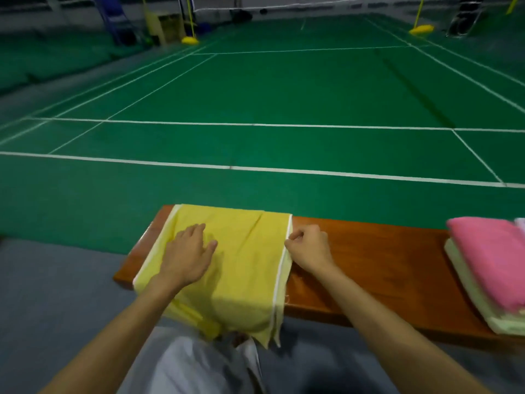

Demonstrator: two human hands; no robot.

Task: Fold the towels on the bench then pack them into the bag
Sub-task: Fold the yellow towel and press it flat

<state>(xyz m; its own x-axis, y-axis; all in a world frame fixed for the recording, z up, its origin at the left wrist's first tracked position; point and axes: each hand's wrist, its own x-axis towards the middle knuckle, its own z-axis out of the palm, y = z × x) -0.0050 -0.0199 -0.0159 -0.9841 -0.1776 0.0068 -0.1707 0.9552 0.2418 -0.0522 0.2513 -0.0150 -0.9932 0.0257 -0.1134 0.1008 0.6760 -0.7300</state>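
On my right hand [308, 245], the fingers [298, 234] are curled tight, pinching the white-trimmed hem [287, 251] of the yellow towel [244, 268]. My left hand [187, 251] lies flat on the cloth, its fingers [196, 229] straight and slightly spread, pressing it to the wooden bench [369, 265].

The towel lies across the bench's left end, and its near part hangs over the front edge toward my lap. I reckon that hanging weight is the main risk: if the left palm lifts while I carry the hem over, the whole cloth may slide off. Pulling against the pinned side could also skew the fold, and the slanting crease [255, 223] near the far edge may get pressed in.

A folded pink towel [488, 257] sits on paler folded ones [471, 297] further right along the bench. I see no bag.
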